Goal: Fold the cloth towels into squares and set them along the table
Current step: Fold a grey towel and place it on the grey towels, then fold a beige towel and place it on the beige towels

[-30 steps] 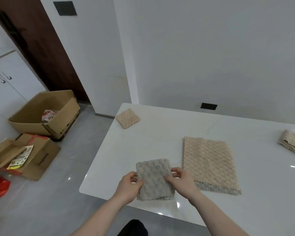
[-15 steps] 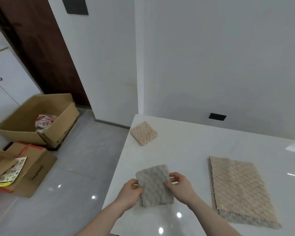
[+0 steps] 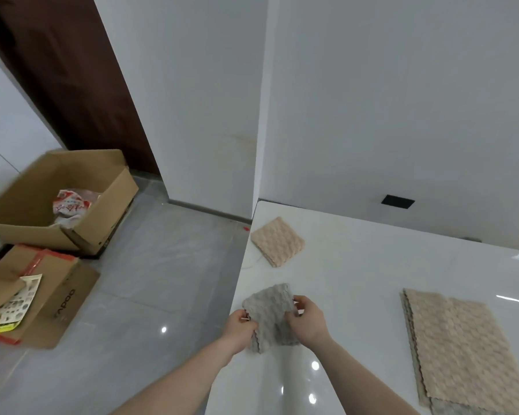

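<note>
Grey folded towel (image 3: 269, 316): lower centre of frame, at left edge of white surface (image 3: 372, 265), held between both hands. Left hand (image 3: 238, 327) fingers pinch its left edge; right hand (image 3: 307, 320) fingers curl round its right edge. Beige folded square (image 3: 277, 241): above, near surface corner. Beige towel stack (image 3: 462, 348): lower right. Open cardboard box (image 3: 57, 202): floor, left.
</note>
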The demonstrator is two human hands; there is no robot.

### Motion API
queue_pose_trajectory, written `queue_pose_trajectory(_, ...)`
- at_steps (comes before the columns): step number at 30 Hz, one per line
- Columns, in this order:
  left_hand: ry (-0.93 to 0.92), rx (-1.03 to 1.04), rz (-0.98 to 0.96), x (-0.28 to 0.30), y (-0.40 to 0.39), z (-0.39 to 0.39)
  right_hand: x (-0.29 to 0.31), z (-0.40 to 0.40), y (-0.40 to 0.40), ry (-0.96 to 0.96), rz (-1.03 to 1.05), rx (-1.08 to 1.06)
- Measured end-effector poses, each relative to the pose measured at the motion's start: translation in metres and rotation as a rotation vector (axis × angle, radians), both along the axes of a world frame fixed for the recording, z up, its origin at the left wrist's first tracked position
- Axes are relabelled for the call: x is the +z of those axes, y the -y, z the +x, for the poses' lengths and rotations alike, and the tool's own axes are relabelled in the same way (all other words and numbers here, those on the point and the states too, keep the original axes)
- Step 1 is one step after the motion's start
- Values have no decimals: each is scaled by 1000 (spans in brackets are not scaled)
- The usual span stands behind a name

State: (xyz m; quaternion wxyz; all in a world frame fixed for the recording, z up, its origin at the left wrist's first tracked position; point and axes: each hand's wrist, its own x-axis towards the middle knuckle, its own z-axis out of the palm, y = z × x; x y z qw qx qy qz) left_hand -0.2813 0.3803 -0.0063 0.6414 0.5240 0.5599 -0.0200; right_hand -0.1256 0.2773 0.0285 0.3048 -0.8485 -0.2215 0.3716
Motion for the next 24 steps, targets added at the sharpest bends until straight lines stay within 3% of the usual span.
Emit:
queue_pose_trajectory(4,4,22,8,-21,-19,3,-27,9,-28,9,-8,42)
queue_pose_trajectory(7,2,-51,-17,-60,-36,1,-47,12,-45,28,-47,50)
queue_pose_trajectory(9,-37,-109,29,-56,-39,0,-55,7,-50,87,-99,94)
queue_pose_trajectory(11,-122,-163,147,-34,-36,-6,-62,1,-49,162,-143,186)
queue_pose_trajectory(14,-249,-377,490,-23,-28,-19,-72,-9,-40,197,-232,321)
queue_pose_trajectory(17,-201,-641,536,-17,-18,-27,-67,-14,-28,165,-227,328)
queue_pose_trajectory(24,57,-489,587,28,-2,-50,-1,-40,18,160,23,125)
